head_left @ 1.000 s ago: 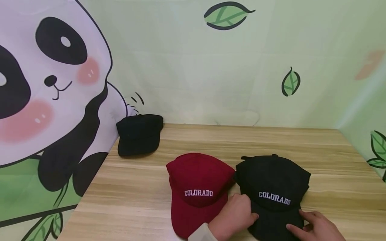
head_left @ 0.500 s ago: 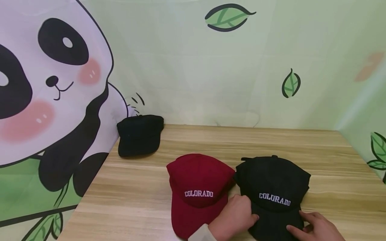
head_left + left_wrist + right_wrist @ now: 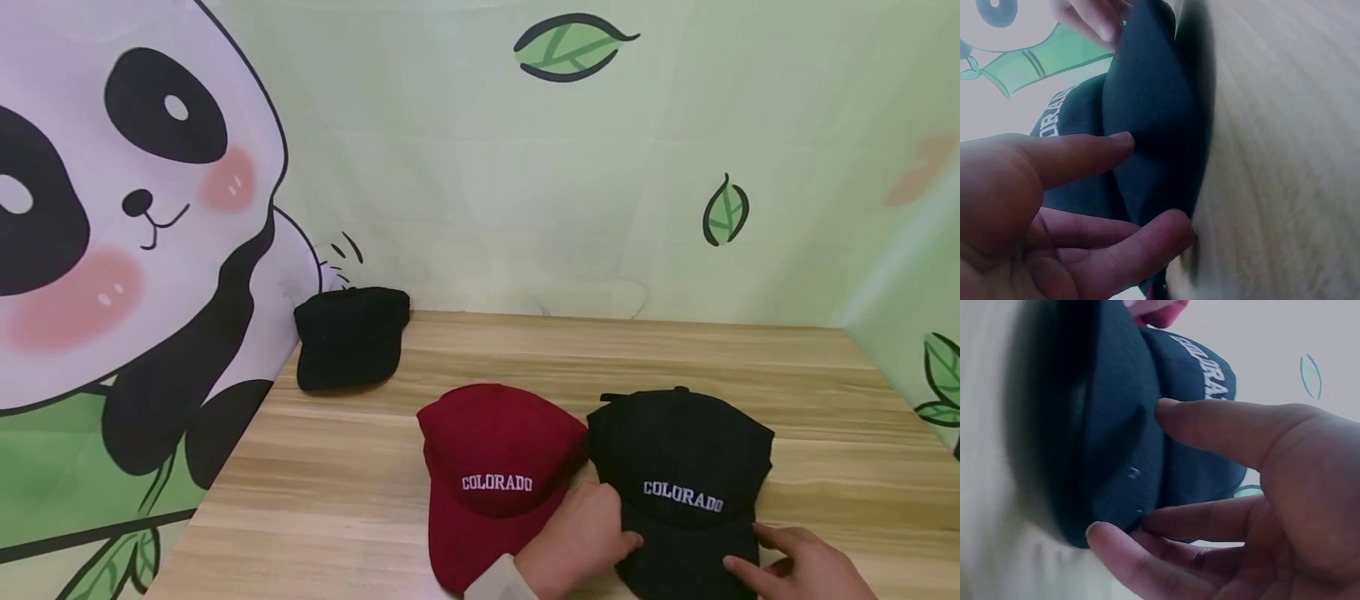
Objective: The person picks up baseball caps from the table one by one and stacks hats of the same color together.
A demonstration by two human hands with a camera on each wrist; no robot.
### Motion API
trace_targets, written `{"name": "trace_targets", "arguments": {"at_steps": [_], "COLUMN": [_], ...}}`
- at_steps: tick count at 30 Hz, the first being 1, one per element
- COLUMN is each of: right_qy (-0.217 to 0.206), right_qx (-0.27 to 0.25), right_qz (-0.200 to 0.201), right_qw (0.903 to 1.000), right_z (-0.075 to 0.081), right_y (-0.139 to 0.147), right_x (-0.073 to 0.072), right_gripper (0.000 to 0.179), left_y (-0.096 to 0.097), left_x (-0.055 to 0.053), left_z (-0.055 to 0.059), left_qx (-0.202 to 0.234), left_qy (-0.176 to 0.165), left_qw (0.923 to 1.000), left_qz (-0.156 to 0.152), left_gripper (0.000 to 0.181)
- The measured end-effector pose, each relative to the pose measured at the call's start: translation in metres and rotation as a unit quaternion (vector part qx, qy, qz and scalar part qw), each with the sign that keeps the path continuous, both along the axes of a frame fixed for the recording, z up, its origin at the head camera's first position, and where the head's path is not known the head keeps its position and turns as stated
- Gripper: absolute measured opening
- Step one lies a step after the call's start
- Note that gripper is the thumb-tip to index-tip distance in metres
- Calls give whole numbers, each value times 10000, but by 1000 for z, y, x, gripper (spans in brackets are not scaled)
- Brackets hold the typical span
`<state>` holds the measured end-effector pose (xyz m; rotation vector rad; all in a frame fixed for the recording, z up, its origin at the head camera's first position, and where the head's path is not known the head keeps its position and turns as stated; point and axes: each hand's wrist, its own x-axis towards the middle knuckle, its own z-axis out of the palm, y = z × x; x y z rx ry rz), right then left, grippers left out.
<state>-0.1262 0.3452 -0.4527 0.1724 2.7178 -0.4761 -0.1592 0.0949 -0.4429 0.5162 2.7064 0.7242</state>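
A black baseball cap (image 3: 678, 450) with white COLORADO lettering lies on the wooden table, brim toward me. My left hand (image 3: 577, 537) holds the left side of its brim, thumb on top and fingers at the edge. On the other side my right hand (image 3: 806, 571) has its thumb over the brim and its fingers round the right edge. In the left wrist view the left thumb (image 3: 1094, 153) lies across the brim (image 3: 1154, 119). The right wrist view shows the right fingertips (image 3: 1100, 534) at the brim's edge. A red COLORADO cap (image 3: 495, 442) sits directly left, partly covered by my left forearm.
Another black cap (image 3: 351, 337) stands at the table's far left corner, against a panda-printed backdrop (image 3: 247, 275). The wooden table (image 3: 315, 483) meets a green leaf-printed cloth wall (image 3: 465, 167) at the back and right.
My right hand has shifted slightly to the right along the brim. The left hand keeps its place at the brim, and the caps stay where they were. The head view has tilted a little.
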Motion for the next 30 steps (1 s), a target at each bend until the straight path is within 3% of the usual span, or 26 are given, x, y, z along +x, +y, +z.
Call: {"name": "trace_targets", "arguments": {"at_steps": [5,13,18,24,30], "right_qy": [384,1396,2062,3006,3279], "right_qx": [224,413,388,458,676], "right_qz": [185,593,1051,1603,1842], "right_qw": [9988,9876,9721,9391,9241], "right_z": [19,61,81,94,105], "right_y": [-5,-39,-68,-103,-131], "right_x": [-6,-12,-15,-22,-34], "right_gripper": [87,62,47,38,39], "left_y": [-5,-22,-36,-56,-75], "left_x": [-2,-6,-6,-9,-15], "left_z": [11,37,55,75,87], "left_qx": [-35,-440,-436,-130,-509], "left_qy": [112,1286,1862,2318,2844], "left_qw": [9998,9906,9813,9717,9540], "left_qz": [187,125,223,438,805], "left_gripper": [31,31,26,22,29]}}
